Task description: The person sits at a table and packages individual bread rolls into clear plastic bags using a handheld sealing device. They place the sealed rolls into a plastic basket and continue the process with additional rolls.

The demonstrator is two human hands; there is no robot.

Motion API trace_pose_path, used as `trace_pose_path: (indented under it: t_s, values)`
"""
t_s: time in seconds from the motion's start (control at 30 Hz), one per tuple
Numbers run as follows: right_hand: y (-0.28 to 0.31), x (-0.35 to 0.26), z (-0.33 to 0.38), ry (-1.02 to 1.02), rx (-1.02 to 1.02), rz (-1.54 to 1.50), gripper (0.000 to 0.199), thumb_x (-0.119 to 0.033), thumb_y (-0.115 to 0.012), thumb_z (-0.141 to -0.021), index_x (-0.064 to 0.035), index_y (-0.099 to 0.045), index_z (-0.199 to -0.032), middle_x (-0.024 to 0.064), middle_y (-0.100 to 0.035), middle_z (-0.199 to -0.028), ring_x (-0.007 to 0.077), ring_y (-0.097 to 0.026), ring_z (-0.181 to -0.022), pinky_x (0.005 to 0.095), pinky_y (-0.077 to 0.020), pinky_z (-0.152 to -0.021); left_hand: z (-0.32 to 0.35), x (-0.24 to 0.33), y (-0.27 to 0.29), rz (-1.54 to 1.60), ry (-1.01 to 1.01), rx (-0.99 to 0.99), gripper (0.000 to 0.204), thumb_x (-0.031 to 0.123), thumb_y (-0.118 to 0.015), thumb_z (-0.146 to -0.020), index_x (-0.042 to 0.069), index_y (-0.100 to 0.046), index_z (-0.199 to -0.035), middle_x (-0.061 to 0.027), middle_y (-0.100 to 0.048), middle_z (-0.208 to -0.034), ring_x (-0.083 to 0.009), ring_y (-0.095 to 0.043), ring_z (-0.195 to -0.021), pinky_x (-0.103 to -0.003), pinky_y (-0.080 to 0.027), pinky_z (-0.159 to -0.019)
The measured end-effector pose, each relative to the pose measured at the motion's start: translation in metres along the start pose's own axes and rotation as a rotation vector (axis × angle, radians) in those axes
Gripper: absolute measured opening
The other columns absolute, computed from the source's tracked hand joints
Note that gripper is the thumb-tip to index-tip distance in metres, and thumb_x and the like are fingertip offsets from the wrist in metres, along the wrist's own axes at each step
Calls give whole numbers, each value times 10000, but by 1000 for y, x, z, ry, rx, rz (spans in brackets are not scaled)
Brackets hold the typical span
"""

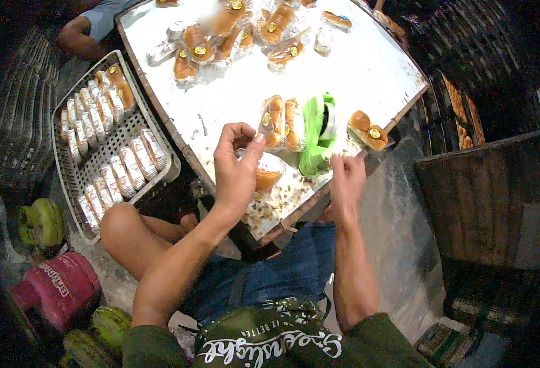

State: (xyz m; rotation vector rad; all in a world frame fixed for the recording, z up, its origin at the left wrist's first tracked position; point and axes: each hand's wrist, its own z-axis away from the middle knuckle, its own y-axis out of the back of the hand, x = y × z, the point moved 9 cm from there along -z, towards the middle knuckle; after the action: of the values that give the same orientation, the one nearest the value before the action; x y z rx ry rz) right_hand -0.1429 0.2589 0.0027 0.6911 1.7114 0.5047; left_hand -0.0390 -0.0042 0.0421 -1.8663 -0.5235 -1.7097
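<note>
Grey floor flanks the stained white table; left grip and right grip, together or apart, I cannot tell.

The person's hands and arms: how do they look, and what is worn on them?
The left hand and the right hand are without gloves, and I see no ring, watch or bracelet. The forearms are bare. The sleeves are short and dark green, and the shirt has white lettering on its front.

Bright light floods the white table — beside it, grey floor and a wooden panel.
</note>
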Motion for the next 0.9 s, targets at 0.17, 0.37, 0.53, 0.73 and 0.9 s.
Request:
trace_pose_path:
  t_s: [0.17,0.37,0.53,0.73,0.9]
  values:
    - [-55,14,52,-454,-412,-458,336,-287,-588,-953,20,-676,-850,90,-664,-949,184,-583,-1000,313,-429,-898,-3,-9,-4,-14,-21,28,117,88,-601,-917,14,-531,-975,-37,-554,-883,-122,-512,-825,-274,-447,-760]
    - [-52,-129,68,-32,-354,-720,129,-112,-583,-913,-9,-626,-976,111,-559,-1184,225,-513,-1109,353,-396,-982,4,-14,-2,0,30,70,132,103,-566,-948,5,-515,-1021,-68,-579,-895,-149,-547,-829,-304,-472,-769]
    - [-67,-109,66,-281,-466,-901,375,-109,-564,-922,-35,-435,-1266,124,-550,-1159,227,-527,-1096,363,-432,-972,23,14,-12,-224,-156,-25,165,101,-564,-946,-4,-495,-1052,-91,-596,-901,-173,-588,-817,-340,-500,-729]
    - [-90,-89,98,-766,-1020,-1008,355,-292,-516,-982,-76,-470,-1261,75,-575,-1164,186,-597,-1020,360,-516,-901,12,-13,-16,365,341,-105,246,267,-568,-975,50,-493,-1066,-31,-543,-896,-123,-545,-831,-304,-482,-753]
    - [-98,-134,36,185,-780,-529,220,-90,-502,-904,-49,-498,-1121,119,-586,-1018,217,-621,-781,352,-543,-687,-1,-1,21,245,-106,53,672,366,-640,-918,-29,-293,-1337,-206,-439,-1250,-221,-477,-1157,-351,-405,-988]
